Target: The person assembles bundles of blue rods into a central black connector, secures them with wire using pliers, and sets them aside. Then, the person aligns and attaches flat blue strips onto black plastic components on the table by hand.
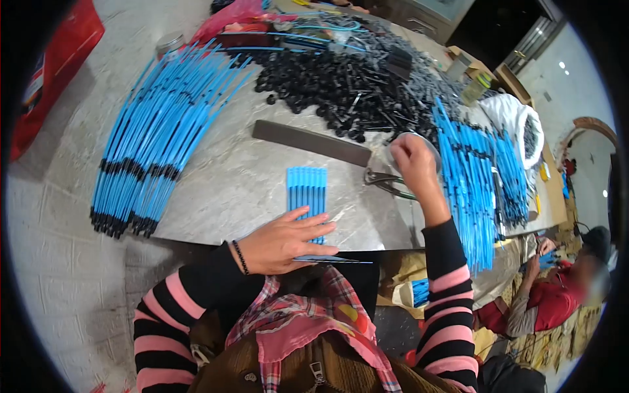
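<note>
My left hand (288, 241) lies with fingers spread over a row of several blue tubes (306, 185) at the table's front edge. Thin rods stick out below its fingers, past the edge. My right hand (414, 157) is over a round, pale dish (434, 152), its fingers curled together; what they hold, if anything, is hidden. Pliers (388, 185) with a dark green handle lie just left of my right wrist. Behind the tubes lies a long dark bar (311, 142).
Bundled blue rods with black fittings (141, 141) fan out at left; more blue bundles (468, 177) lie at right. Black parts (327, 92) are heaped at the back. A bottle (476, 89) stands beyond. A co-worker (557, 295) in red sits at lower right.
</note>
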The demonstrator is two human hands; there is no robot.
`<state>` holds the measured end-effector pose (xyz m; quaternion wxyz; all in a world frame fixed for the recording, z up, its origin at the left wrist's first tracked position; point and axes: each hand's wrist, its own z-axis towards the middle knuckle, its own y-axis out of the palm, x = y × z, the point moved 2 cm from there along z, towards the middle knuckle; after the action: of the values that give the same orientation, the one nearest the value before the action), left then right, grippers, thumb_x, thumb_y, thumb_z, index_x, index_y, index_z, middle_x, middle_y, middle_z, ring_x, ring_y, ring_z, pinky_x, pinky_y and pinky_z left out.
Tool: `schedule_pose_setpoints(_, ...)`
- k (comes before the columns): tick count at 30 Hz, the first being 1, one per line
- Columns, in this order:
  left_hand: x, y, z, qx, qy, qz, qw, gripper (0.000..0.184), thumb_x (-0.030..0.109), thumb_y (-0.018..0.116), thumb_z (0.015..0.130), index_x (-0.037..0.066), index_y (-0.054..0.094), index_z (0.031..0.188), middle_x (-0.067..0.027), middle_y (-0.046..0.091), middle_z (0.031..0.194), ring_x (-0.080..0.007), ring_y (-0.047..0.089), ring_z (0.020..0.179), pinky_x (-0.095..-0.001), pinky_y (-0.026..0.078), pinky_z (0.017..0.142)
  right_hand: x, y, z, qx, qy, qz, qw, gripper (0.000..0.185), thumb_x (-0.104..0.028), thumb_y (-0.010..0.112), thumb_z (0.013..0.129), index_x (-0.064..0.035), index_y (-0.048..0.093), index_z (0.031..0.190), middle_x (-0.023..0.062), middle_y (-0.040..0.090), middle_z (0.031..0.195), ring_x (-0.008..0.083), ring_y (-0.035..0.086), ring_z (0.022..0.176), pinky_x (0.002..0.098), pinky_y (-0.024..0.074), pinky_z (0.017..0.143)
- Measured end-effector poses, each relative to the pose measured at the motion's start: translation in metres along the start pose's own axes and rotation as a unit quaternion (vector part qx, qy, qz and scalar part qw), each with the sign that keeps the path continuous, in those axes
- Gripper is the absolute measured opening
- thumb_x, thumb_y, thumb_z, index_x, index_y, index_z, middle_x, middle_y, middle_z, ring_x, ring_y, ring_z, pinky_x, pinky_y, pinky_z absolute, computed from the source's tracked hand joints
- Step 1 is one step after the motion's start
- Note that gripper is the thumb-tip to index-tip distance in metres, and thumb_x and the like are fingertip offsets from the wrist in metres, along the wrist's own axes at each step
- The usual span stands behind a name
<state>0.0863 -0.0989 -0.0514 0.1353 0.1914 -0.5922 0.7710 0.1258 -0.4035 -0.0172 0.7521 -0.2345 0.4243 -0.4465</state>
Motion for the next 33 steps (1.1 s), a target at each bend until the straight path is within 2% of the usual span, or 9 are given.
schedule_pose_setpoints(3, 0.001, -0.002, -0.001, -0.001, -0.005, 0.008, 1.0, 0.052, 0.019, 0.065, 0.085, 0.026, 0.05, 0.134, -0.0117, 0.04, 0.145, -0.0312, 0.034, 0.136, -0.0496, 0.023, 0.112, 0.046, -0.024, 0.011, 0.038, 0.077, -0.062, 0.994, 0.011, -0.012, 0.066, 0.078, -0.0017, 0.063, 0.08, 0.014, 0.061, 0.076, 0.0297, 0.06, 0.073, 0.0374, 0.0468, 0.065)
schedule_pose_setpoints(6, 0.001, -0.003, -0.001, -0.005, -0.012, 0.007, 1.0, 0.049, 0.02, 0.064, 0.087, 0.025, 0.051, 0.133, -0.0116, 0.04, 0.144, -0.0314, 0.034, 0.136, -0.0494, 0.024, 0.111, 0.08, -0.031, 0.01, 0.002, 0.213, -0.064, 0.975, 0.015, -0.017, 0.07, 0.074, -0.0022, 0.066, 0.076, 0.0131, 0.062, 0.075, 0.0272, 0.061, 0.073, 0.0366, 0.0463, 0.064)
schedule_pose_setpoints(15, 0.001, -0.003, -0.001, -0.018, -0.019, 0.013, 1.0, 0.052, 0.021, 0.067, 0.083, 0.024, 0.051, 0.133, -0.0104, 0.038, 0.146, -0.0296, 0.032, 0.138, -0.0496, 0.023, 0.112, 0.09, -0.032, 0.001, 0.031, 0.212, -0.047, 0.976, 0.016, -0.018, 0.071, 0.073, -0.0026, 0.068, 0.075, 0.0137, 0.063, 0.073, 0.0265, 0.06, 0.068, 0.037, 0.0459, 0.062)
schedule_pose_setpoints(19, 0.001, -0.003, 0.001, -0.014, -0.019, 0.007, 1.0, 0.051, 0.02, 0.066, 0.085, 0.024, 0.051, 0.133, -0.0109, 0.039, 0.146, -0.0302, 0.032, 0.137, -0.0502, 0.023, 0.112, 0.075, -0.031, 0.001, 0.055, 0.159, -0.06, 0.984, 0.017, -0.018, 0.071, 0.074, -0.0019, 0.067, 0.075, 0.0134, 0.063, 0.073, 0.0261, 0.06, 0.069, 0.0368, 0.0458, 0.063)
schedule_pose_setpoints(23, 0.001, -0.002, -0.001, -0.005, -0.025, -0.006, 1.0, 0.049, 0.02, 0.064, 0.086, 0.026, 0.051, 0.133, -0.0117, 0.039, 0.145, -0.0315, 0.033, 0.137, -0.0511, 0.023, 0.111, 0.032, -0.012, -0.003, -0.03, 0.196, 0.022, 0.98, 0.015, -0.016, 0.069, 0.075, -0.0017, 0.064, 0.076, 0.0137, 0.062, 0.075, 0.0281, 0.06, 0.073, 0.0372, 0.0462, 0.065)
schedule_pose_setpoints(25, 0.001, -0.002, 0.0, 0.002, -0.013, -0.01, 1.0, 0.048, 0.02, 0.063, 0.087, 0.026, 0.051, 0.133, -0.0117, 0.039, 0.146, -0.0315, 0.033, 0.137, -0.0511, 0.023, 0.112, -0.002, 0.0, -0.011, -0.08, 0.028, 0.024, 0.996, 0.011, -0.012, 0.067, 0.077, -0.0025, 0.063, 0.078, 0.0138, 0.061, 0.076, 0.0314, 0.059, 0.074, 0.0382, 0.0467, 0.066)
schedule_pose_setpoints(26, 0.0, -0.001, -0.001, 0.002, -0.019, -0.01, 1.0, 0.048, 0.02, 0.063, 0.087, 0.026, 0.051, 0.133, -0.0117, 0.039, 0.146, -0.0315, 0.033, 0.137, -0.0511, 0.023, 0.112, -0.018, 0.004, -0.013, -0.083, 0.026, 0.029, 0.996, 0.011, -0.012, 0.067, 0.077, -0.0025, 0.063, 0.078, 0.0138, 0.061, 0.076, 0.0314, 0.059, 0.074, 0.0382, 0.0467, 0.066)
schedule_pose_setpoints(28, -0.001, 0.001, 0.0, 0.007, -0.014, -0.002, 1.0, 0.047, 0.021, 0.063, 0.087, 0.026, 0.052, 0.132, -0.0119, 0.039, 0.146, -0.0315, 0.033, 0.137, -0.0505, 0.023, 0.112, -0.049, 0.013, -0.018, -0.14, -0.083, 0.065, 0.985, 0.006, -0.009, 0.064, 0.078, -0.004, 0.062, 0.079, 0.0135, 0.06, 0.076, 0.0339, 0.058, 0.076, 0.0406, 0.0467, 0.067)
schedule_pose_setpoints(33, 0.0, 0.0, -0.001, 0.005, -0.011, 0.005, 1.0, 0.045, 0.022, 0.062, 0.087, 0.026, 0.053, 0.132, -0.012, 0.039, 0.145, -0.0314, 0.033, 0.137, -0.0496, 0.023, 0.112, -0.074, 0.031, -0.032, -0.191, -0.108, 0.058, 0.974, 0.004, -0.008, 0.063, 0.077, -0.0051, 0.063, 0.079, 0.0124, 0.06, 0.075, 0.0335, 0.059, 0.076, 0.0421, 0.0465, 0.067)
